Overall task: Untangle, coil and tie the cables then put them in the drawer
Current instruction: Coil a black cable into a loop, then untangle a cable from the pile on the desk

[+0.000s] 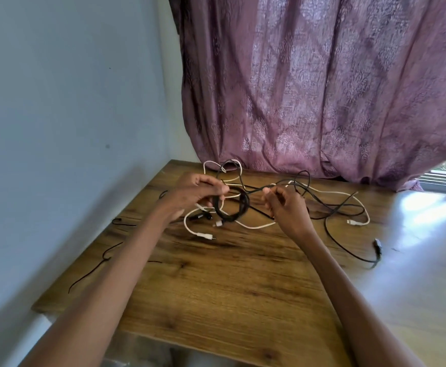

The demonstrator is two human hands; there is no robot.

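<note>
Left hand [195, 193] grips the black coil [232, 206] just over the table [216, 287], right hand [282, 205] pinches its loose black cable [256, 190]. I'd feed it slowly, keeping loops even and clear of the white cable [253, 225].

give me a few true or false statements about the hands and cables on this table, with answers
1. The left hand holds a black coil. True.
2. The right hand rests flat on the table. False: it is raised and pinches a black cable running to the coil.
3. Every cable is black. False: a white cable lies among them.
4. A purple curtain hangs behind the table. True.
5. All the cables are coiled and tied. False: most lie loose and tangled.
</note>
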